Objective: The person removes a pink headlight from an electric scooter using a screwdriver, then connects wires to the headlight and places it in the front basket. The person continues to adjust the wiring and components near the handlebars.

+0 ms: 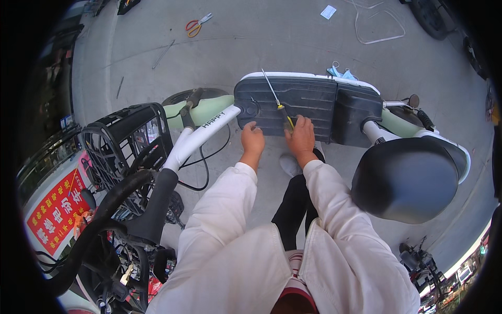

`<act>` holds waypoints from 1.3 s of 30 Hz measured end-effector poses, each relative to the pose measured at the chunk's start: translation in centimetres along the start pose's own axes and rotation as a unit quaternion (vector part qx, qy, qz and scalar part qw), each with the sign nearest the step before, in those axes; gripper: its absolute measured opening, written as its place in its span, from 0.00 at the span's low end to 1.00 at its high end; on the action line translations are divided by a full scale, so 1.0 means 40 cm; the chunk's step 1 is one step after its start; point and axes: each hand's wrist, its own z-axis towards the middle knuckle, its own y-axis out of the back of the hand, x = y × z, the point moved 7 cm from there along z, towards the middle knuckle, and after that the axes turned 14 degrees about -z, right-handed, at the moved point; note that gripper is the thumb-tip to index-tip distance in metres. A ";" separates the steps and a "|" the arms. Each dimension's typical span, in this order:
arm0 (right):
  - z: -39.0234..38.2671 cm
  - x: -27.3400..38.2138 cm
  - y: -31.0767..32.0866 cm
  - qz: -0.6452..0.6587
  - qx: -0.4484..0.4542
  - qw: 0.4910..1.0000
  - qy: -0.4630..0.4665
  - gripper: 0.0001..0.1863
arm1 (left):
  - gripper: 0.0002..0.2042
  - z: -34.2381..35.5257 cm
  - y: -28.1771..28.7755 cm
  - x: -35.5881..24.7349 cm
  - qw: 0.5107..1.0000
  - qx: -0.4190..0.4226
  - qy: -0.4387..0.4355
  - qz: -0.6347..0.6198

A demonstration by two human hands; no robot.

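Observation:
My right hand is closed round the handle of a screwdriver with a black and yellow grip. Its thin metal shaft points up and to the left, away from me, over the black ribbed footboard of a white and pale green electric scooter. Near the footboard's front left corner is my left hand, its fingers curled in. Whatever it may hold is hidden. Just beyond that hand, a round recess and a short dark cable show on the footboard.
The scooter's black seat is at right; its white stem, basket and handlebar are at left. Red-handled pliers, a thin rod and a blue mask lie on the floor beyond. A loose black cable hangs below the stem.

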 end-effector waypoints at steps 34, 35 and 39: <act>-0.578 0.907 0.761 0.590 0.393 0.698 0.101 0.17 | 0.37 -0.871 0.965 -1.022 0.794 0.120 -0.419 0.423; -0.579 0.910 0.760 0.592 0.385 0.701 0.097 0.17 | 0.37 -0.864 0.972 -1.018 0.795 0.124 -0.424 0.416; -0.580 0.919 0.755 0.606 0.318 0.726 0.069 0.16 | 0.36 -0.856 0.989 -1.025 0.801 0.150 -0.448 0.369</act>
